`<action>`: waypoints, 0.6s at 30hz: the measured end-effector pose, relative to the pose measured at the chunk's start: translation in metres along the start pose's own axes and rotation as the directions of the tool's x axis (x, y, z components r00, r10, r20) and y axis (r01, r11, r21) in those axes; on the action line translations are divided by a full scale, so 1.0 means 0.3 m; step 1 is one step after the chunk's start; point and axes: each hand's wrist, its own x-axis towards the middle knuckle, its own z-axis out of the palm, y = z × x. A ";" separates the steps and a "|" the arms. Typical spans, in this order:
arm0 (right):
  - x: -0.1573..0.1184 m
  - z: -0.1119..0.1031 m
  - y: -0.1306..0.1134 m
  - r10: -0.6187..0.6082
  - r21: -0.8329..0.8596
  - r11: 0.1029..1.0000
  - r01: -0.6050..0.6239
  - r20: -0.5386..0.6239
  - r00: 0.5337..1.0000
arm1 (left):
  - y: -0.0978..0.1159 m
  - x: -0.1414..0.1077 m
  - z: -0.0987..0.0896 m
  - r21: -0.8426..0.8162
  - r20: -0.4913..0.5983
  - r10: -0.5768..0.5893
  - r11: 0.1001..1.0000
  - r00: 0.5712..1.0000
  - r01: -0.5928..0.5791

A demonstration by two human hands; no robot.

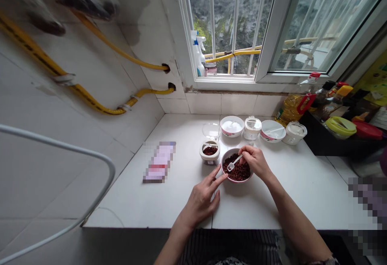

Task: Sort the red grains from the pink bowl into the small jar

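Note:
My right hand (254, 161) pinches the handle of a small white spoon (232, 165), its scoop over a bowl (223, 176) of dark red-brown dried grains, which look like peppercorns (240, 172). Against the bowl's left rim rest the outstretched fingers of my left hand (205, 196), which grasps nothing. Just left of the bowl stands a white seasoning jar (209, 157) with its clear lid (211, 130) flipped up. The same dark grains partly fill it.
Behind stand a bowl of white powder (232, 127), a closed jar (252, 128), a bowl with a white spoon (273, 131) and another jar (294, 132). An oil bottle (292, 105) and several condiment bottles fill the right corner. A blurred packet (159, 162) lies left.

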 end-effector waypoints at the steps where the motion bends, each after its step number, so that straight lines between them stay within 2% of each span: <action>1: 0.000 0.000 0.002 0.010 0.007 1.000 -0.010 0.001 1.000 | 0.000 0.000 0.000 0.000 0.003 -0.002 1.000 1.000 0.002; 3: 0.001 -0.001 0.003 -0.001 -0.012 1.000 0.001 -0.004 1.000 | -0.001 -0.001 0.001 0.000 0.007 -0.005 1.000 1.000 0.005; 8: 0.004 0.002 -0.005 -0.145 -0.191 0.972 0.134 -0.045 0.988 | -0.003 -0.003 0.002 0.009 0.009 -0.004 1.000 1.000 0.004; 15: 0.004 -0.004 0.001 -0.008 -0.028 1.000 0.008 -0.017 1.000 | -0.002 -0.004 0.001 0.001 0.012 -0.006 1.000 1.000 0.006; 18: 0.005 -0.006 0.007 -0.003 -0.023 1.000 0.003 -0.003 1.000 | 0.000 -0.003 0.000 -0.001 0.014 -0.011 1.000 1.000 0.011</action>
